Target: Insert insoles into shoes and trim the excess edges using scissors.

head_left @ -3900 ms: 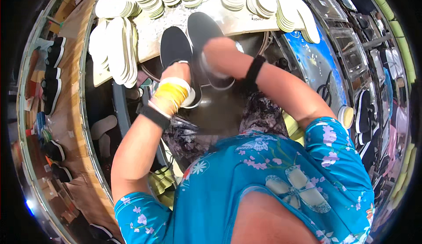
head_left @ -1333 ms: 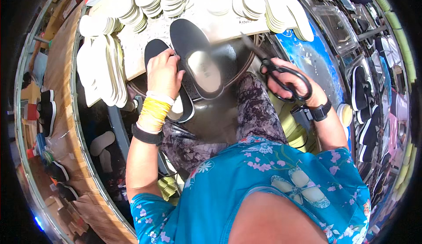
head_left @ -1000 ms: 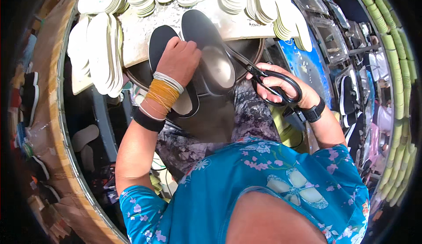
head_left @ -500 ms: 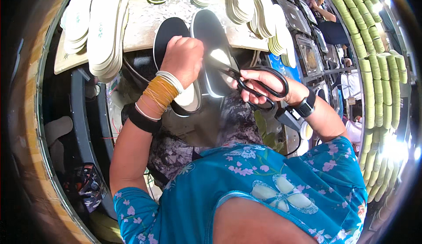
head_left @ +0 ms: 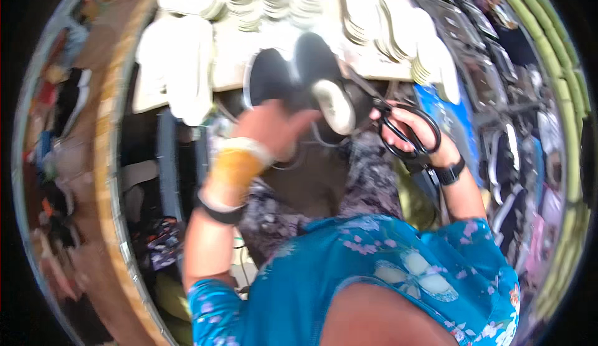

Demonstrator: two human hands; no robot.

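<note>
Brown wooden boarding [head_left: 81, 178] runs down my far left, with blurred dark shoes [head_left: 78, 106] beyond it. Next come stacks of white insoles [head_left: 180, 66], spread along the counter [head_left: 230, 75] ahead of me.

My left hand [head_left: 274, 128], blurred, is over the heel end of a black left shoe [head_left: 269, 72], thumb stretched out to the right; I cannot tell whether it grips the shoe. Just beside it is a black right shoe [head_left: 314, 56], toe pointing away from me, a pale insole [head_left: 336, 106] showing at its opening. Both shoes are at the counter's near edge, above my lap; what bears them is unclear.

Black-handled scissors [head_left: 381, 104] come next, blades angled up and left toward the right shoe; contact is too blurred to tell. My right hand [head_left: 416, 131] is wrapped around their handles, apart from my left.

Farther right are racked shoes [head_left: 498, 159] and long green rolls [head_left: 564, 97].

I judge the step in hand to be insole fitting, perhaps with trimming. The next move calls for a steady shoe and the blade tips kept clear of my left fingers.
</note>
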